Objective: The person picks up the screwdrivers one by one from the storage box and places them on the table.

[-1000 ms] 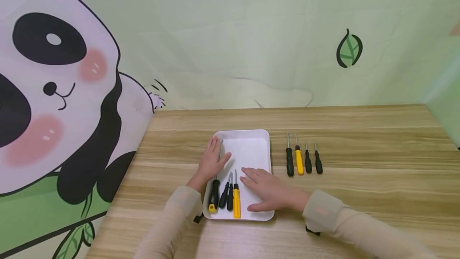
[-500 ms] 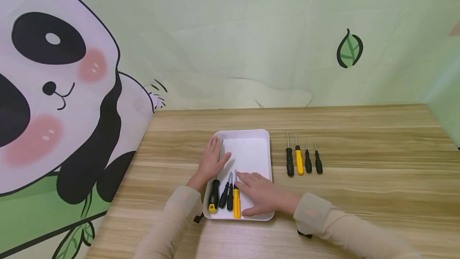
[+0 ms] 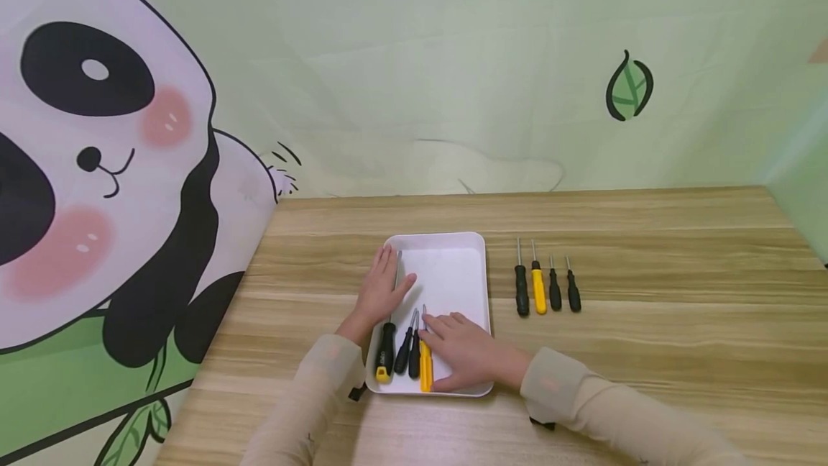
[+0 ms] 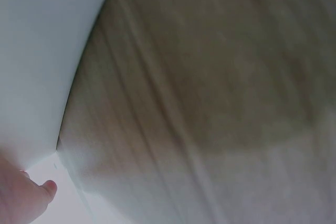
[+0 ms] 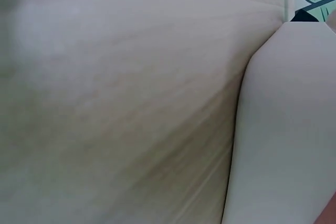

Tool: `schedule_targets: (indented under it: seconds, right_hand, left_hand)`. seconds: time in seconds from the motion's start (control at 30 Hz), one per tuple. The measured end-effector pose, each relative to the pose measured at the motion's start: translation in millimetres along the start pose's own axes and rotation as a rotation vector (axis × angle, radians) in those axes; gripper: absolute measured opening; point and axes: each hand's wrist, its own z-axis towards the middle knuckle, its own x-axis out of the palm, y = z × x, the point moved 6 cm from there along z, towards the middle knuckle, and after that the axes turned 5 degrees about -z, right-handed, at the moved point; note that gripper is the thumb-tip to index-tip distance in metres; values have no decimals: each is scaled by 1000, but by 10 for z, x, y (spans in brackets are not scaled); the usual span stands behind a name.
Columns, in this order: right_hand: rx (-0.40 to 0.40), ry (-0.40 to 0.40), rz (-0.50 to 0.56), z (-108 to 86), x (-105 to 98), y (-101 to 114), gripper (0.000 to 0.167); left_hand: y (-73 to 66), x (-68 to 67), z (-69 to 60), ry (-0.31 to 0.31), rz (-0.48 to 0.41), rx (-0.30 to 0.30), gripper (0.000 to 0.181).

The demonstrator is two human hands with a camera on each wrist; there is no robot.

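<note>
In the head view a white tray [image 3: 453, 265] holds several screwdrivers side by side at its left. The left hand [image 3: 378, 293] rests over the tray's left edge with straight fingers, partly covering the long shaft of a black screwdriver [image 3: 386, 351] with a yellow end. Two small black screwdrivers [image 3: 404, 354] lie beside it. The right hand [image 3: 468, 351] reaches over the near part of the tray, fingers extended and touching or just above the yellow screwdriver [image 3: 425, 367]; contact is unclear. In the left wrist view part of the left hand [image 4: 23, 192] shows at the lower left.
On the wooden table [image 3: 679, 257] to the tray's right, a black screwdriver [image 3: 521, 293], a yellow one [image 3: 539, 293] and two small black ones [image 3: 555, 292] lie in a row, shafts pointing away. A panda-printed backdrop [image 3: 453, 92] stands behind the table.
My right hand has moved left over the tray, up to the yellow screwdriver. The left hand and the screwdrivers have stayed in place.
</note>
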Motion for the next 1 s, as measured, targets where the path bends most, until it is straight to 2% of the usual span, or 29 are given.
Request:
schedule_targets:
  seconds: [0.5, 0.8, 1.0]
  right_hand:
    - [15, -35, -62, 39, -28, 31, 81]
    - [27, -38, -67, 51, -46, 31, 82]
    - [45, -7, -30, 58, -32, 42, 84]
  left_hand:
    - [-22, -19, -5, -2, -13, 5, 71]
    - [-21, -17, -3, 5, -16, -5, 71]
    - [-13, -5, -5, 7, -8, 0, 71]
